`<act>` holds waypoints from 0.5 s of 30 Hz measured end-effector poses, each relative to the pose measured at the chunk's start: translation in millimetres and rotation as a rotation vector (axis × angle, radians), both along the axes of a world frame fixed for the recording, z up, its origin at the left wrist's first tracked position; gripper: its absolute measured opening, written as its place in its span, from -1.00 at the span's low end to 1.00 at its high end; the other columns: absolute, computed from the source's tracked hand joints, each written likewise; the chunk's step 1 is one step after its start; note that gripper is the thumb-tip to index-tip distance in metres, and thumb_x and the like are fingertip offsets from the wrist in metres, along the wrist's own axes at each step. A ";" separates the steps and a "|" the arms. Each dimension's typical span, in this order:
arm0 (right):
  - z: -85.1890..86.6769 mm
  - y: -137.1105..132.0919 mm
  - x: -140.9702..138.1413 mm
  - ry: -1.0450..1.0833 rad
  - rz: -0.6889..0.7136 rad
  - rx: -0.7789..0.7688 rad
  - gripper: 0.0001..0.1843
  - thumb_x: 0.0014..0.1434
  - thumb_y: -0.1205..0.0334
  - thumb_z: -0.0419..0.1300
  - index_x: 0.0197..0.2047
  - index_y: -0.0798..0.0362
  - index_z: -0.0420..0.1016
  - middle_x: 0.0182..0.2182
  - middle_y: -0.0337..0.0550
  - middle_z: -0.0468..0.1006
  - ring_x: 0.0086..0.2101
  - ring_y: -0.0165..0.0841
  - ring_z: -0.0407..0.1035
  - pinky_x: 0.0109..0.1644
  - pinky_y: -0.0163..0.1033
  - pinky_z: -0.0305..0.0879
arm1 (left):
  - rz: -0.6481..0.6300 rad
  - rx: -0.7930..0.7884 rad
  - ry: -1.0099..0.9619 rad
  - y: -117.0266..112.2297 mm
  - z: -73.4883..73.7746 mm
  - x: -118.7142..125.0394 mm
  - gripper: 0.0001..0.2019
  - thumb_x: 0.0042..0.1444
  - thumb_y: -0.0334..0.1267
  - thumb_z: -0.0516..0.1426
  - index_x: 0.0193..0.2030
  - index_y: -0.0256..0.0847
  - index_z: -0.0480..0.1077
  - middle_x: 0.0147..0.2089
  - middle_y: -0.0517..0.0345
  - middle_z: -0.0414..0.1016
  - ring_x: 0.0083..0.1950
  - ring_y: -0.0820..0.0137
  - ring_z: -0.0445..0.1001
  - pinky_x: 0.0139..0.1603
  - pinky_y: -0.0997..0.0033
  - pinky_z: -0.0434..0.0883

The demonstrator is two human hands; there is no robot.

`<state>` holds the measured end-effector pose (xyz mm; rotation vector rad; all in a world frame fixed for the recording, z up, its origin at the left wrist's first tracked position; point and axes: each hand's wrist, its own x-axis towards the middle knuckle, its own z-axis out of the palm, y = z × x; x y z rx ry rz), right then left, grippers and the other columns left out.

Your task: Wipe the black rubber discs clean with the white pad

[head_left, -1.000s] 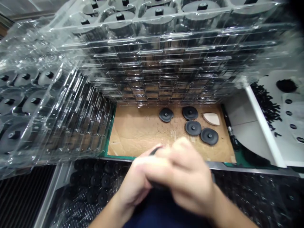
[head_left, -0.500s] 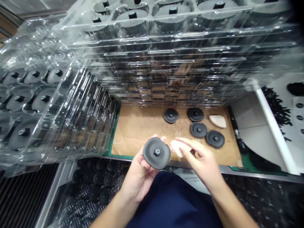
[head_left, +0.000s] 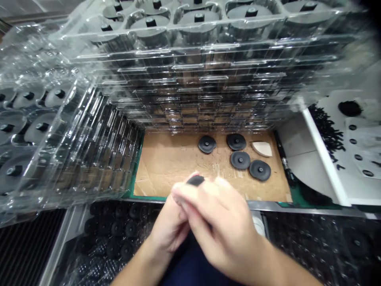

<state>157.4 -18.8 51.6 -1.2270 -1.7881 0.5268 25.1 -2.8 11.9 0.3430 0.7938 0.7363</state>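
In front of my body, my two hands meet over the cardboard's front edge. My left hand [head_left: 169, 222] is closed around a dark, rounded disc [head_left: 195, 180]; only a small black part of it shows. My right hand [head_left: 220, 218] covers most of the disc, its fingers curled and pressed against it. A pale tip [head_left: 222, 182] pokes out behind the right knuckles, seemingly the white wedge-shaped pad, otherwise hidden. On the cardboard [head_left: 166, 163] lie several like discs, one [head_left: 207, 144] apart from a group [head_left: 240, 160], each with a small central stud. Another cream wedge-shaped pad [head_left: 262, 149] lies beside them.
Tall stacks of clear plastic trays holding discs rise at the back [head_left: 196, 71] and left [head_left: 71, 147]. A white panel [head_left: 324, 151] stands on the right, with small black parts [head_left: 327, 127] beyond it. More trayed discs [head_left: 116, 230] lie below the metal edge.
My right hand has moved left and over the disc in my left hand, hiding most of it and the white pad. The view has shifted slightly; the lying discs stay put.
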 end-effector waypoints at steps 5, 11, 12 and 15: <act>1.3 -15.9 21.8 -0.046 0.058 -0.179 -0.79 0.18 0.46 0.07 -0.17 0.12 0.48 -0.41 -0.23 0.56 -0.46 -0.45 0.34 -0.34 -0.30 0.21 | -0.013 0.029 0.006 4.9 -1.1 -4.4 -0.38 -0.44 -0.15 0.44 -0.10 -0.13 0.51 -0.12 0.14 0.57 -0.09 0.35 0.49 -0.03 0.51 0.39; 0.4 5.6 25.1 -0.183 0.027 0.069 -0.70 0.27 0.41 -0.02 -0.17 0.04 0.54 -0.49 -0.22 0.48 -0.47 -0.39 0.26 -0.37 -0.22 0.08 | -0.039 0.050 -0.092 3.6 0.8 -2.0 -0.41 -0.33 -0.12 0.41 -0.05 -0.08 0.48 -0.06 0.20 0.55 -0.01 0.35 0.47 0.05 0.49 0.34; -1.8 11.5 25.8 -0.130 0.082 0.090 -0.68 0.28 0.41 -0.04 -0.17 0.02 0.54 -0.48 -0.22 0.49 -0.45 -0.39 0.28 -0.35 -0.23 0.10 | -0.054 0.059 -0.092 3.4 1.9 -1.8 -0.42 -0.31 -0.12 0.40 -0.05 -0.12 0.49 -0.09 0.18 0.56 -0.03 0.36 0.48 0.02 0.51 0.35; -14.9 19.0 31.7 0.031 0.010 -0.060 -0.71 0.28 0.38 -0.01 -0.12 0.01 0.52 -0.36 -0.22 0.55 -0.36 -0.40 0.37 -0.26 -0.25 0.22 | -0.074 0.040 -0.092 3.3 3.6 -3.3 -0.43 -0.31 -0.13 0.40 -0.06 -0.17 0.48 -0.13 0.13 0.57 -0.11 0.34 0.52 -0.09 0.50 0.41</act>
